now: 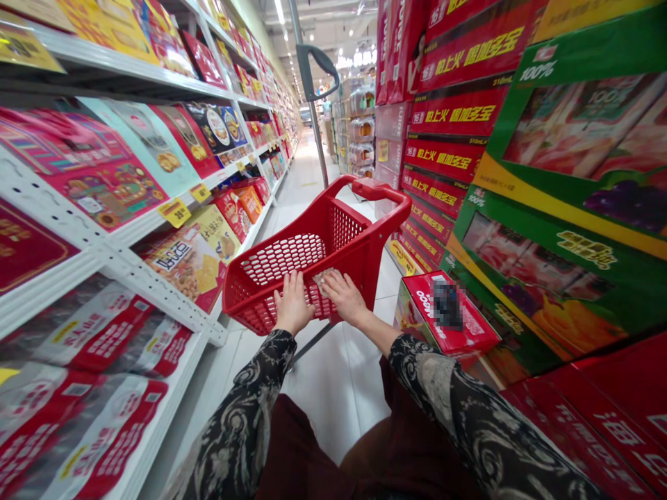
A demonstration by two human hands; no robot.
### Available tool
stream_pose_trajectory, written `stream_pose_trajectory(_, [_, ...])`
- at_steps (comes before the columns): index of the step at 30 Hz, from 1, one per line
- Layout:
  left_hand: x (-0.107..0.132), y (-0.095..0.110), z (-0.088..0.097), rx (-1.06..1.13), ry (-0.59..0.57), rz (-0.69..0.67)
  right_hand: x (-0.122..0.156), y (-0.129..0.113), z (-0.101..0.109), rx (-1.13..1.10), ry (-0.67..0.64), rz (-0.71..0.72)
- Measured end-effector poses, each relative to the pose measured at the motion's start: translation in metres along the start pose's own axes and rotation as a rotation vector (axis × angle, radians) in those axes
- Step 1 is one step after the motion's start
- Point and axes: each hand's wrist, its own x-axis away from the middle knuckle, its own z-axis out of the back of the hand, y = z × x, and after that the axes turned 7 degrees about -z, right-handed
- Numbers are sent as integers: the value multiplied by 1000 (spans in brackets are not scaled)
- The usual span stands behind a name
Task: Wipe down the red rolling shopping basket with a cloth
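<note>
A red plastic shopping basket [276, 260] with wheels and perforated walls stands tilted in front of me; its long grey pull handle [315, 69] rises behind it. My left hand [294, 303] rests against the near wall, fingers spread and nothing visible in it. Just to its right, my right hand [344, 295] presses a small, light-coloured cloth [319, 279] against the same wall. Most of the cloth is hidden under the fingers. Inside the basket, the part I can see shows no goods.
White shelves [151, 226] with boxed and bagged goods line the left side. Stacked red drink cartons [448, 118] and green juice cartons [552, 229] rise on the right. A red Meco box [469, 333] stands near my right forearm. The tiled aisle [307, 156] runs ahead.
</note>
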Motion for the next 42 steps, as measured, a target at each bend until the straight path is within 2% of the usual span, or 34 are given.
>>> stream_pose_trajectory(3, [0, 0, -1, -24, 6, -20, 6, -1, -2, 5, -50, -14])
stream_pose_trajectory(6, [0, -2, -1, -24, 7, -43, -1, -5, 10, 0, -42, 18])
stream_pose_trajectory(8, [2, -6, 0, -17, 18, -18, -12, -10, 24, -14, 36, 32])
stream_pose_trajectory(11, [6, -13, 2, -5, 38, 82, -34, -15, 43, -25, 191, -32])
stream_pose_trajectory(13, [8, -17, 2, 3, 27, 105, -45, -16, 48, -27, 219, -73])
stream_pose_trajectory(17, [11, -21, 3, 5, -6, 89, -43, -16, 30, -40, 128, -32])
stream_pose_trajectory(22, [12, -18, 2, -26, -14, 68, -13, -15, -4, -46, 60, 29])
stream_pose_trajectory(25, [13, -16, 2, -20, -14, 60, 1, -12, -12, -36, 7, 68])
stream_pose_trajectory(29, [14, -14, 1, -7, -16, 54, 2, -11, -2, -52, 9, 101])
stream_pose_trajectory(34, [14, -12, 1, -7, -18, 34, -34, -25, 33, -86, 219, 8])
stream_pose_trajectory(36, [14, -12, 1, -13, -17, 26, -46, -28, 38, -79, 241, -44])
stream_pose_trajectory(39, [15, -13, 0, -34, -13, 0, -47, -29, 28, -83, 149, -23])
stream_pose_trajectory(42, [16, -14, -2, -52, -3, -6, -28, -24, 6, -89, 63, 32])
